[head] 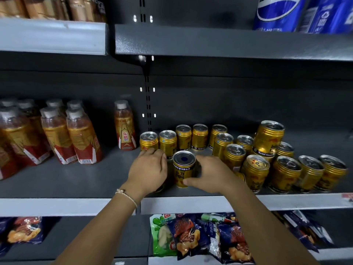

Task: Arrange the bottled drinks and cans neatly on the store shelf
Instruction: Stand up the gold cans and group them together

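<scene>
Gold ribbed metal can [183, 169], upside down, gripped in my right hand [212, 174]; left hand [150, 167] curls over another can, hold unclear. Next: flip it upright, I judge.

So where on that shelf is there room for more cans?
Bare shelf lies in front, between the bottles and the left hand, and at the back behind the right-hand cans. Those cans are crowded, one stacked.

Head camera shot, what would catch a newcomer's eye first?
Two hands meet mid-shelf: the right hand grips an upside-down gold can, the left hand beside it. To the right, gold cans crowd unevenly, one stacked on top; orange bottles stand left.
</scene>
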Motion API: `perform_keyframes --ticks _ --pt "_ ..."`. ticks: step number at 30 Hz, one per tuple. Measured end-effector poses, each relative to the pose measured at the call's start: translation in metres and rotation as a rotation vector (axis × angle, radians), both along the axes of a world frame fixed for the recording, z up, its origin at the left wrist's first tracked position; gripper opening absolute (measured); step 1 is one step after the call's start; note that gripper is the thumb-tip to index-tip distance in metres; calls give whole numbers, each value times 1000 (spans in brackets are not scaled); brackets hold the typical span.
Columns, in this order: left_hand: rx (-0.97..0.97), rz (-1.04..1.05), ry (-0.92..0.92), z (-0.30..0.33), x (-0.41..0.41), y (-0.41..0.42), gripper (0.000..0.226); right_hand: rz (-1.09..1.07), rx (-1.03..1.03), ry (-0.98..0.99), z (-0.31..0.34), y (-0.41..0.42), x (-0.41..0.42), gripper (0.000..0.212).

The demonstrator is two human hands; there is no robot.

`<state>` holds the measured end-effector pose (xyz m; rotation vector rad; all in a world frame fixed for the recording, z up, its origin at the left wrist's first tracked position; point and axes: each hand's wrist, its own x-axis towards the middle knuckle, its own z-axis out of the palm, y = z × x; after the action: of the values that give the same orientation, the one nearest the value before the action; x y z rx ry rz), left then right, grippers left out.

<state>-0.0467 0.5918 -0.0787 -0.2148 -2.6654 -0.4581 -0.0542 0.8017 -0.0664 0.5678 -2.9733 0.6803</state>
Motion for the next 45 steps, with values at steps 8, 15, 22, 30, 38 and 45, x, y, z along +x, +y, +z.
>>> perform_keyframes --ticks 8,15,22,30,38,45 --pt "94 -49 41 3 2 0 29 -135 -194 60 -10 -38 -12 63" --pt "117 -46 57 -1 3 -2 29 -220 -584 20 3 -35 -15 64" --pt "98 -33 70 -1 4 -1 42 -262 -402 1 38 -15 -24 84" --pt "92 -21 41 0 3 0 40 -172 -249 38 20 -24 -27 90" --pt "52 -14 40 1 3 0 47 -112 -194 61 7 -35 -24 70" --pt "36 -26 24 1 1 -1 47 -29 -48 25 6 -41 -25 86"
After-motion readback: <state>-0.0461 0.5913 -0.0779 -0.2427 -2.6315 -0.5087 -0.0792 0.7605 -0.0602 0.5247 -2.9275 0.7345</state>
